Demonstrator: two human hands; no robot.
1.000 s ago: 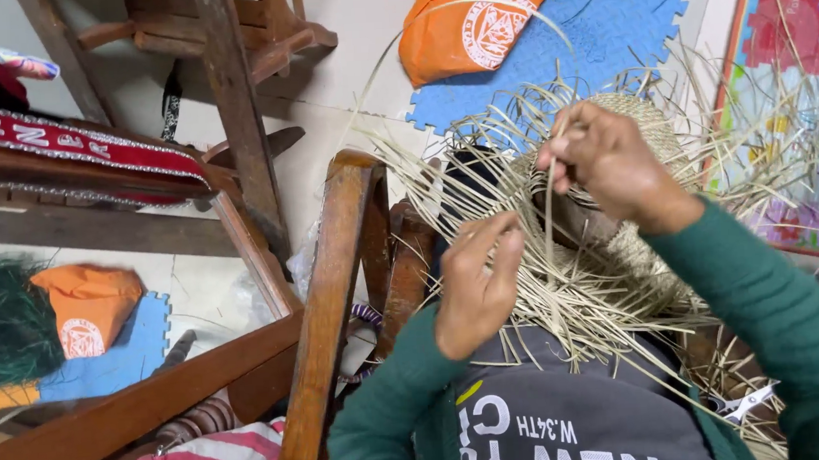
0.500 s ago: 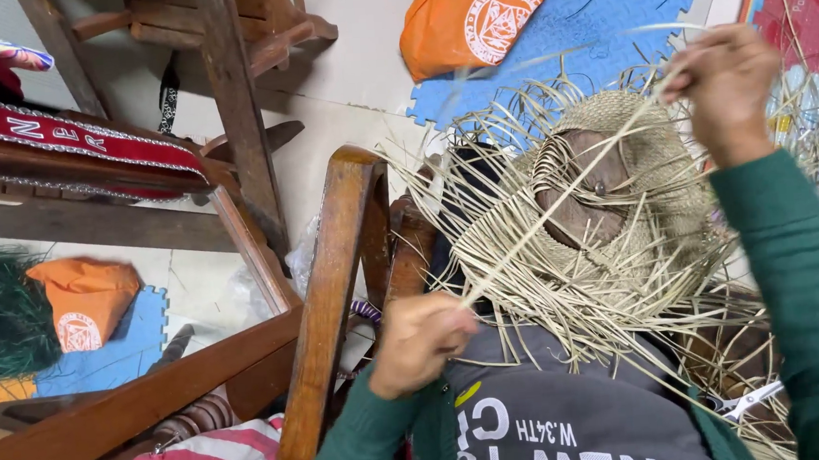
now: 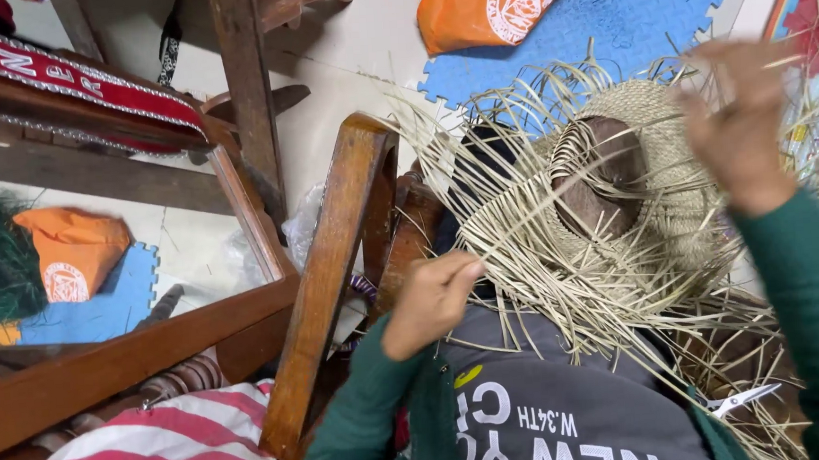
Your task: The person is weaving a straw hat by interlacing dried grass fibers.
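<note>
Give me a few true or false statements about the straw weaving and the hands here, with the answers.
1. The left hand rests at the lower left edge of the straw weaving. True.
2. The right hand lies flat on the lap. False: it is raised at the upper right, among loose straw strands.
3. An orange bag lies on a blue foam mat. True.
4. The weaving is finished, with trimmed edges. False: many loose strands stick out all round.
5. Small scissors lie at the lower right. True.
</note>
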